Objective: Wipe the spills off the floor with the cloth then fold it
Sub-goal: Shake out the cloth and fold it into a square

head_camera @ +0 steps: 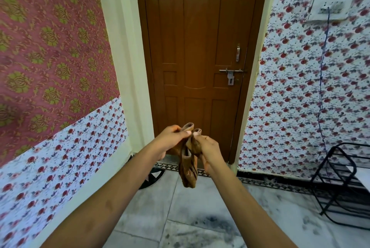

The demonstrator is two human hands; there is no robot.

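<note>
A: Which step is this, wiping or folding?

B: Folding, I'd say. The cloth [189, 159] is up in the air in front of the door [200, 47], well above the floor [200, 217], not pressed to any tile

A: How is it held?

B: Both hands meet at its top. The left hand [170, 141] pinches one rolled edge with fingers [187, 132] clenched on it; the right hand [208, 151] grips the other edge just beside, fingers closed on the fabric too. The rest hangs down between the wrists in a narrow bunch

A: Is the floor clean?

B: Hard to tell. The tiles carry dark grey smudges, which may be marble pattern or leftover marks

A: So what does the next move call for?

B: My guess: draw the two held edges apart so the bunch opens flat, then bring corner to corner. It's twisted now, so a shake would help, and keeping the grip on both edges matters or it drops
</note>
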